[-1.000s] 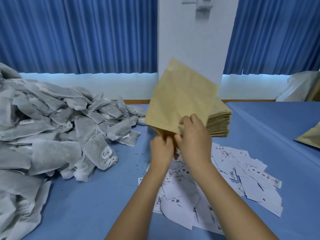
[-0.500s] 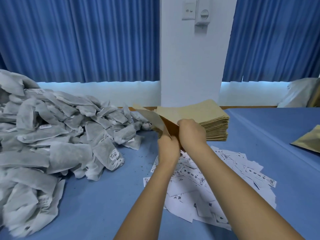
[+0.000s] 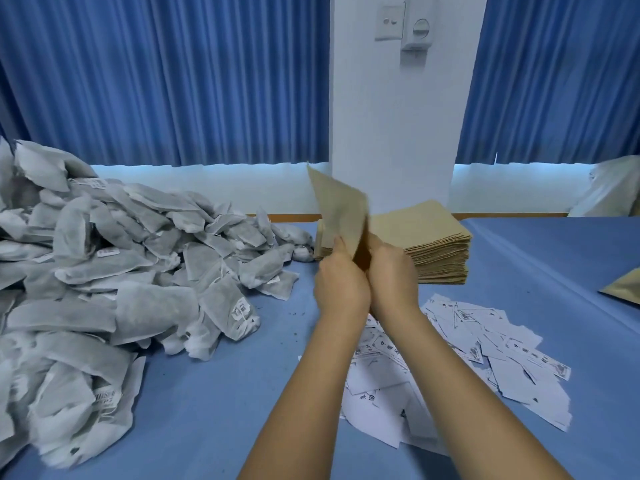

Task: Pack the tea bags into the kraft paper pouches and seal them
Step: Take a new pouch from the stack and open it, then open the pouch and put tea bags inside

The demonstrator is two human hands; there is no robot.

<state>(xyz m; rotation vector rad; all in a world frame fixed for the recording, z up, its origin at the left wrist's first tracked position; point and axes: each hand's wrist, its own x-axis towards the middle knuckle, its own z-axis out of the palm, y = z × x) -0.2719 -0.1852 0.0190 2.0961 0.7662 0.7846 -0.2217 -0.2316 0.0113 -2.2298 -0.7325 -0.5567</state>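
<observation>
**Pouch held up at its near edge; no tea bag loaded yet**

I find one kraft pouch (image 3: 341, 216) held above the table's centre, standing roughly upright and tilted left, in front of the stack of pouches (image 3: 429, 244). The left hand (image 3: 341, 289) and right hand (image 3: 393, 277) sit side by side, touching, at its lower edge. Both are curled and pinching that edge. I cannot tell how the fingertips lie, as the backs of the hands hide them. A dark gap between the hands suggests to me that the mouth is being parted.

I judge the pouch light, thin and easily creased, stiff enough to stand unsupported. Hold belongs at the open edge, one wall per hand.

The tea bags (image 3: 121, 271) are heaped at left, soft and limp with tags on strings. I would take one by its body. Printed paper slips (image 3: 467, 348) lie scattered near right on the blue table (image 3: 225, 393).
</observation>
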